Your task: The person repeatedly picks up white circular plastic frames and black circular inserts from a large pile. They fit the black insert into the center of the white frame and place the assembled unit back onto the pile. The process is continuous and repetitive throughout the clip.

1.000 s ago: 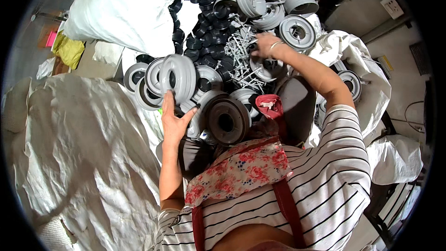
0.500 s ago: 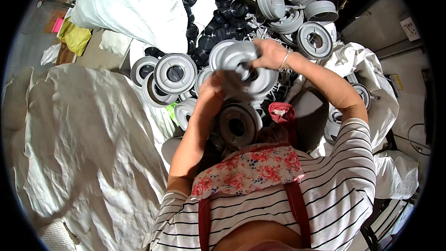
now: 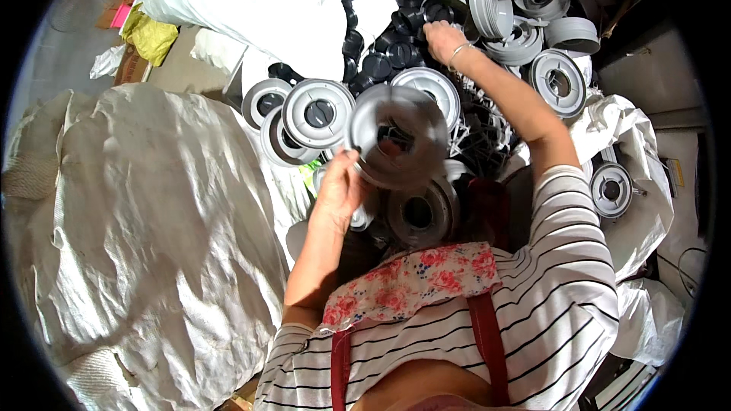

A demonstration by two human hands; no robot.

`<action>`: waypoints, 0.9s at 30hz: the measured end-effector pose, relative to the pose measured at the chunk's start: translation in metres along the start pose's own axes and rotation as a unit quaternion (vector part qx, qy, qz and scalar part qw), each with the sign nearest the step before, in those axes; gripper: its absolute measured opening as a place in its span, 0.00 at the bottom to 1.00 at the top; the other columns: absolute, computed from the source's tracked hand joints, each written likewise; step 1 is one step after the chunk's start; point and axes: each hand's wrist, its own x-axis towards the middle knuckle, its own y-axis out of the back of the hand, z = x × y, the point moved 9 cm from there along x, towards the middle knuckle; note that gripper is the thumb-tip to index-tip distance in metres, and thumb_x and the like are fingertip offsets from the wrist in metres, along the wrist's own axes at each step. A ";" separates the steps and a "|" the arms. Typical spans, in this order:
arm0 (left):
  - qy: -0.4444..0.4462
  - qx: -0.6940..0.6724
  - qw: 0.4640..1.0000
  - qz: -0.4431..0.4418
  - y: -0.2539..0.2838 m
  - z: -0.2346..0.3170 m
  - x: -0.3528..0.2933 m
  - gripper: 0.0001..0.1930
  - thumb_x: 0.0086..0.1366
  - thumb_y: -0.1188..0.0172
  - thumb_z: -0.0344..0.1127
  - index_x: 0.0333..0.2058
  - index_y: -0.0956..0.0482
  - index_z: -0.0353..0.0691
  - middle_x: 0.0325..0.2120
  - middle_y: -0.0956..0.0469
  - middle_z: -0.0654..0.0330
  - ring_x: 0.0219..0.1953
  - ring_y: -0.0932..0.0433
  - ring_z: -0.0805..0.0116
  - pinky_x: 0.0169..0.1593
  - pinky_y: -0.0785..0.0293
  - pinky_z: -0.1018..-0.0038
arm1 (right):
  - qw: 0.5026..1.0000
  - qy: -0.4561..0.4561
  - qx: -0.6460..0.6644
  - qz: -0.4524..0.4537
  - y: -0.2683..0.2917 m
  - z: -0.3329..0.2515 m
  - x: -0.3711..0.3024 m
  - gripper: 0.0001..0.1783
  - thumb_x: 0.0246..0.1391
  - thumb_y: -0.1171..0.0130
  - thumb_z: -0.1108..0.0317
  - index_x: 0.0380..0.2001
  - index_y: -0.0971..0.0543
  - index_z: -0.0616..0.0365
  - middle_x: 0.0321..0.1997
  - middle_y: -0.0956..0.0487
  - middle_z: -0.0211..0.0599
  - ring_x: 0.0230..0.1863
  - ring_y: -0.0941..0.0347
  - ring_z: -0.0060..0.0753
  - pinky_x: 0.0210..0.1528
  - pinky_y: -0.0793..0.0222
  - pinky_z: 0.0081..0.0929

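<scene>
My left hand (image 3: 340,190) grips the near-left edge of a round grey plastic piece (image 3: 368,118) with a central hole, smeared by motion. My right hand (image 3: 445,42) reaches to the heap of black round caps (image 3: 376,66) beside the stacked grey rings. Its fingers are bent down together, and whatever is under the fingertips is hidden. Another grey disc (image 3: 454,91) lies just behind the held piece. A darker-looking one (image 3: 449,199) rests close to my apron. To the left, several similar discs (image 3: 295,123) overlap, and black centres show in some.
Grey plastic rings (image 3: 487,6) are piled at the far right. A full white sack (image 3: 228,7) stands at the far left, with a large white woven sheet (image 3: 152,236) nearer. Small loose dark parts (image 3: 487,137) lie right of the held piece. An open white sack (image 3: 643,160) holds more discs.
My right hand has let go of the round grey piece and moved away to the black caps. My left hand keeps hold of the piece. The view has shifted slightly.
</scene>
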 end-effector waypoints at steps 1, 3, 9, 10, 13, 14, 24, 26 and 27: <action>-0.022 -0.005 0.999 -0.043 -0.027 0.015 -0.007 0.23 0.57 0.45 0.35 0.52 0.35 0.35 0.41 0.24 0.52 0.47 0.26 0.59 0.55 0.33 0.63 | 0.997 -0.020 0.077 -0.011 0.013 0.001 -0.004 0.14 0.50 0.51 0.67 0.38 0.26 0.64 0.38 0.23 0.54 0.44 0.28 0.52 0.47 0.30 0.40; -0.102 0.059 0.992 -0.046 -0.032 0.028 -0.005 0.22 0.57 0.45 0.33 0.50 0.34 0.31 0.38 0.23 0.51 0.44 0.24 0.59 0.53 0.30 0.65 | 0.981 0.003 0.180 0.065 0.052 -0.008 -0.022 0.17 0.51 0.53 0.65 0.39 0.23 0.65 0.36 0.24 0.61 0.42 0.27 0.57 0.48 0.32 0.43; -0.112 0.004 0.986 -0.125 -0.070 0.015 -0.005 0.25 0.59 0.48 0.35 0.53 0.37 0.26 0.51 0.30 0.48 0.54 0.31 0.56 0.63 0.42 0.60 | 0.921 0.110 0.369 0.064 0.139 -0.085 -0.103 0.14 0.49 0.41 0.68 0.39 0.21 0.62 0.34 0.23 0.44 0.38 0.26 0.39 0.43 0.31 0.29; -0.111 -0.011 0.986 -0.126 -0.076 0.012 -0.006 0.25 0.59 0.48 0.35 0.53 0.37 0.26 0.51 0.31 0.48 0.54 0.31 0.56 0.63 0.42 0.60 | 0.929 0.084 0.358 0.043 0.131 -0.091 -0.112 0.13 0.49 0.40 0.67 0.36 0.20 0.63 0.33 0.22 0.44 0.38 0.26 0.41 0.43 0.31 0.29; -0.124 -0.044 0.984 -0.118 -0.085 0.007 -0.018 0.26 0.60 0.46 0.36 0.54 0.38 0.27 0.52 0.32 0.49 0.54 0.31 0.58 0.62 0.40 0.61 | 0.927 0.033 0.372 0.012 0.134 -0.101 -0.127 0.19 0.47 0.38 0.60 0.38 0.22 0.65 0.35 0.23 0.47 0.39 0.26 0.44 0.45 0.32 0.32; -0.146 -0.007 0.982 -0.116 -0.088 0.009 -0.026 0.26 0.59 0.46 0.35 0.54 0.38 0.28 0.51 0.31 0.50 0.53 0.30 0.59 0.61 0.39 0.62 | 0.937 0.050 0.345 -0.002 0.140 -0.108 -0.133 0.23 0.45 0.36 0.58 0.40 0.23 0.66 0.36 0.24 0.48 0.40 0.27 0.45 0.46 0.32 0.33; -0.121 0.108 0.978 -0.128 -0.093 0.018 -0.064 0.23 0.56 0.41 0.32 0.49 0.33 0.29 0.44 0.26 0.53 0.46 0.25 0.63 0.52 0.27 0.66 | 0.947 0.248 0.195 -0.062 0.174 -0.167 -0.177 0.40 0.26 0.30 0.64 0.47 0.32 0.66 0.44 0.30 0.47 0.47 0.32 0.49 0.48 0.32 0.35; -0.097 0.096 0.982 -0.132 -0.092 0.014 -0.063 0.23 0.56 0.41 0.32 0.49 0.33 0.29 0.44 0.26 0.53 0.46 0.25 0.62 0.53 0.28 0.66 | 0.947 0.260 0.188 -0.036 0.181 -0.168 -0.183 0.44 0.24 0.30 0.67 0.51 0.35 0.65 0.44 0.30 0.47 0.48 0.33 0.49 0.48 0.32 0.35; -0.105 0.089 0.982 -0.132 -0.094 0.015 -0.064 0.23 0.56 0.40 0.32 0.49 0.33 0.29 0.44 0.26 0.53 0.46 0.25 0.62 0.53 0.29 0.66 | 0.944 0.269 0.192 -0.006 0.183 -0.168 -0.185 0.45 0.24 0.30 0.67 0.52 0.35 0.64 0.44 0.30 0.47 0.48 0.33 0.49 0.48 0.32 0.35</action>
